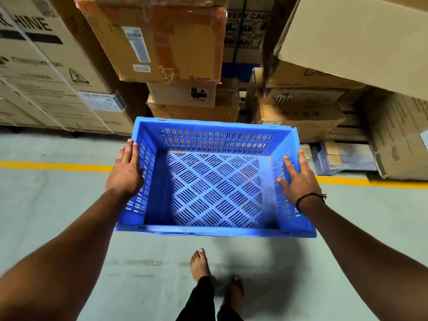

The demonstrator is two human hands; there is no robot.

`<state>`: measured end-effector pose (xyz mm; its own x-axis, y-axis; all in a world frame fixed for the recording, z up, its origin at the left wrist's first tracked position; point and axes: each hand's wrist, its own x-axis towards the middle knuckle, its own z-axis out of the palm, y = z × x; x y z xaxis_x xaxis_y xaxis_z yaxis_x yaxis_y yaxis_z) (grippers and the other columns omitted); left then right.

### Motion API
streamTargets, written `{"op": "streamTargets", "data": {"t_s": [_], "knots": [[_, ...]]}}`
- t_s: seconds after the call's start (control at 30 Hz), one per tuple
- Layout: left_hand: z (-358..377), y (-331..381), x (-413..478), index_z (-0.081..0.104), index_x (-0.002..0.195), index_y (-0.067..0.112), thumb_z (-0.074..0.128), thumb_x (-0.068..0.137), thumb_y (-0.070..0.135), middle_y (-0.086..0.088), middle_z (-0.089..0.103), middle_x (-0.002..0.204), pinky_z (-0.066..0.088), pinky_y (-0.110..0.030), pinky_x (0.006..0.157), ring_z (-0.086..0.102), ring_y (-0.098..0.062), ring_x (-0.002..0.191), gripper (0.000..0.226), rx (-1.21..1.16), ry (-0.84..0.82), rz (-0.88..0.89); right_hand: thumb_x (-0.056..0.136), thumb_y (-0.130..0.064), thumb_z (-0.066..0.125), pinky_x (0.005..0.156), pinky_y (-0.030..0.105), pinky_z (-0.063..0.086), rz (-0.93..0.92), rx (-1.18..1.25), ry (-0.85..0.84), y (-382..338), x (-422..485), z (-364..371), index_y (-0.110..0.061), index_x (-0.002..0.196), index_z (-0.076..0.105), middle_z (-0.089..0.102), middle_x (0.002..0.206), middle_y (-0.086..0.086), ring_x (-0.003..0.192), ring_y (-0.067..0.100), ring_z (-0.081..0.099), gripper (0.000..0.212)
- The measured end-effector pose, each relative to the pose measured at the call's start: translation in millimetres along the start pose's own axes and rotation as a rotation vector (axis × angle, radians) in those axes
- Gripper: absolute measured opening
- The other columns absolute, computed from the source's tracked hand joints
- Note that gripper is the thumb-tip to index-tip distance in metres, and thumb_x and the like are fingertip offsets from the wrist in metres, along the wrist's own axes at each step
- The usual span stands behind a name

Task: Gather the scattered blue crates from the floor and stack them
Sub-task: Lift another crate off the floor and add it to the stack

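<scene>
We carry the blue crate between both hands, clear of the grey floor, its open side up and nothing in it. Our left hand lies flat against the left wall, fingers straight along the rim. Our right hand presses the right wall with fingers spread and straight, some reaching inside, so neither grip curls round the crate. A yellow line crosses the floor. Stacked boxes stand beyond it. A bare foot shows below.
</scene>
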<state>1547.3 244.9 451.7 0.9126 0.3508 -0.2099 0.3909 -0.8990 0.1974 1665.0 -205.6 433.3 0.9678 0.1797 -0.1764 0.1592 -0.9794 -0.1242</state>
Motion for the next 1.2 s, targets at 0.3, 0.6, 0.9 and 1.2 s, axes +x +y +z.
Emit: {"op": "streamTargets", "data": {"t_s": [0.3,0.6,0.9,1.2], "knots": [[3,-3,-8,0.001,0.151,0.006,0.048,0.093,0.017,-0.009,-0.005,0.160,0.013,-0.042,0.119,0.004,-0.033,0.147,0.075,-0.007,-0.020,-0.022,0.088,-0.040,0.057,0.110,0.043,0.029,-0.039,-0.028,0.040,-1,3,-4,-0.022,0.147,0.031,0.003,0.159,0.009,0.138,0.034,0.027,0.066],[1,2,-30,0.010,0.150,0.001,0.040,0.096,0.042,-0.015,0.004,0.159,0.010,-0.045,0.118,0.001,-0.030,0.147,0.074,0.085,-0.002,0.019,0.091,-0.057,0.035,0.112,0.049,0.024,-0.073,-0.098,-0.006,5,3,-15,-0.028,0.150,0.018,0.005,0.159,0.011,0.143,0.032,0.017,0.068],[24,-4,-71,0.012,0.148,-0.003,0.011,0.085,0.065,-0.017,0.005,0.159,-0.004,-0.034,0.118,-0.003,-0.031,0.147,0.093,0.111,0.033,0.033,0.084,-0.063,0.015,0.102,0.052,0.037,-0.075,-0.064,0.024,9,-13,-6,-0.015,0.147,0.029,0.020,0.156,0.013,0.136,0.034,0.032,0.080],[17,0,-60,0.008,0.149,-0.002,0.033,0.094,0.051,-0.016,-0.002,0.159,0.000,-0.039,0.120,-0.008,-0.031,0.146,0.080,0.078,0.020,0.011,0.094,-0.052,0.034,0.109,0.048,0.029,-0.025,-0.104,-0.039,5,-17,-7,-0.022,0.150,0.017,0.004,0.159,0.007,0.140,0.029,0.023,0.066]]}}
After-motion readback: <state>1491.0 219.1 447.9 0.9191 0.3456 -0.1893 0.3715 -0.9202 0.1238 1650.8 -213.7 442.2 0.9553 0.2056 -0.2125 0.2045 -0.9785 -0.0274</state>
